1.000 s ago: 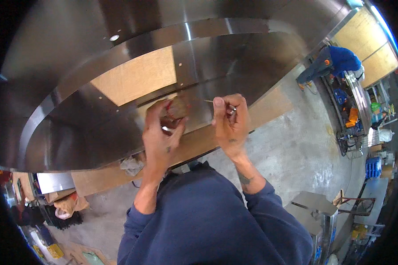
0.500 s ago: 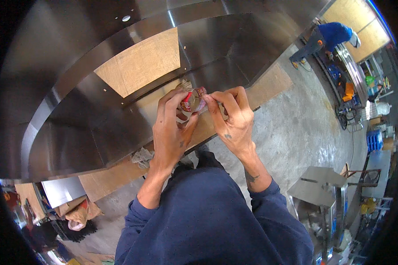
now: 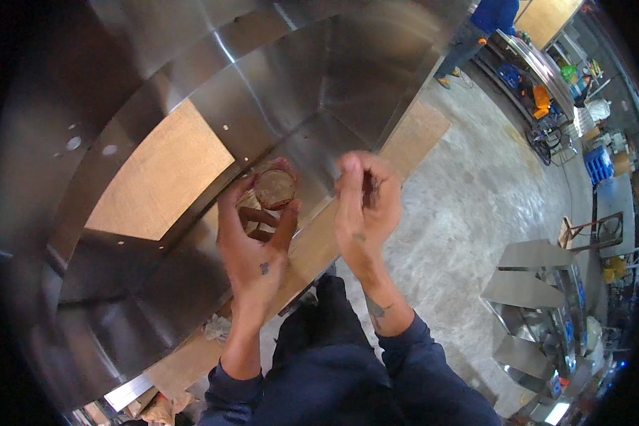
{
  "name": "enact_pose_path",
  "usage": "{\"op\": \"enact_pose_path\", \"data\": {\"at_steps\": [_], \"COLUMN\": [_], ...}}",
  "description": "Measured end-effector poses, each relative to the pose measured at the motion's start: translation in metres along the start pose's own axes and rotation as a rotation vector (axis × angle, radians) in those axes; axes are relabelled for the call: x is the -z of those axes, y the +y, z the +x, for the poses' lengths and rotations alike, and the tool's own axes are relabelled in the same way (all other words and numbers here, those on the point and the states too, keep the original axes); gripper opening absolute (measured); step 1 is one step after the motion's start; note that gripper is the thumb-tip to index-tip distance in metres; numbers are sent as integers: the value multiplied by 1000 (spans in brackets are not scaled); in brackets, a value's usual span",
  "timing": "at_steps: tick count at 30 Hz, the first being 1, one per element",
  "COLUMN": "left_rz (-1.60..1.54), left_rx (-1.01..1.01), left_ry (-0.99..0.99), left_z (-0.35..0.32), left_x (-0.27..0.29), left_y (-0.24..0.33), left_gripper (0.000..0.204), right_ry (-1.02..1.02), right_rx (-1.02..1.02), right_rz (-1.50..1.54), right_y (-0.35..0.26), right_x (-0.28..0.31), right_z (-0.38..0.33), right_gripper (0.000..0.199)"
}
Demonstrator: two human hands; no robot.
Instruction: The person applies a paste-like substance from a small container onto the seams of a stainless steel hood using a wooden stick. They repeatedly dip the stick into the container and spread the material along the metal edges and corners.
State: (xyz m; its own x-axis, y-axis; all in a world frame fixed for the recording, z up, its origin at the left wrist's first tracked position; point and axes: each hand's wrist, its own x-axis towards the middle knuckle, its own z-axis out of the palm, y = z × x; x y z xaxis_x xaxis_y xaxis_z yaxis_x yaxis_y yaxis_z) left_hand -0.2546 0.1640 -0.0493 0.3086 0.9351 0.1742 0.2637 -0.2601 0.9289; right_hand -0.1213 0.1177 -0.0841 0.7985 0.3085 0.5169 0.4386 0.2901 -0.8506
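Note:
My left hand (image 3: 252, 238) grips a small round container (image 3: 275, 186) by its sides, over the dark metal. The container has a reddish, patterned edge and a round, dull brownish face turned up toward me. Apart from it, to the right, my right hand (image 3: 368, 206) is raised with its fingers curled together and thumb pressed in. Motion blurs those fingertips, and whatever they hold, if anything, cannot be made out. Beneath both hands lies a large brushed metal sheet piece (image 3: 192, 284) with bent edges and a cut-out.
Wooden board (image 3: 415, 135) shows through the cut-out and along the metal's near edge. Concrete floor (image 3: 461, 192) lies to the right. Folded metal parts (image 3: 532, 284) stand at lower right. At upper right a person (image 3: 468, 35) in blue stands by a cart; a blue crate (image 3: 598, 165) is beyond.
My hands have come apart: the left has moved left and down with the container, and the right has drawn away from it. The view has turned, and the container's face now shows.

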Motion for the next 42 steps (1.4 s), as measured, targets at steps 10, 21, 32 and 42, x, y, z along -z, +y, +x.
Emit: {"op": "enact_pose_path", "data": {"at_steps": [10, 21, 32, 42], "left_rz": [-82, -129, -136, -126], "left_rx": [98, 271, 200, 150], "left_ry": [-43, -78, -35, -44], "left_z": [11, 18, 18, 16], "left_x": [-45, -63, -73, -80], "left_y": [-90, -99, -111, -115], "left_gripper": [66, 67, 65, 66], "right_ry": [184, 275, 285, 302], "right_rx": [261, 632, 703, 735], "right_rz": [-78, -371, -412, -414], "right_y": [129, 178, 190, 187], "right_x": [-56, -78, -82, -81], "right_z": [148, 233, 250, 255], "right_gripper": [18, 14, 12, 11]}}
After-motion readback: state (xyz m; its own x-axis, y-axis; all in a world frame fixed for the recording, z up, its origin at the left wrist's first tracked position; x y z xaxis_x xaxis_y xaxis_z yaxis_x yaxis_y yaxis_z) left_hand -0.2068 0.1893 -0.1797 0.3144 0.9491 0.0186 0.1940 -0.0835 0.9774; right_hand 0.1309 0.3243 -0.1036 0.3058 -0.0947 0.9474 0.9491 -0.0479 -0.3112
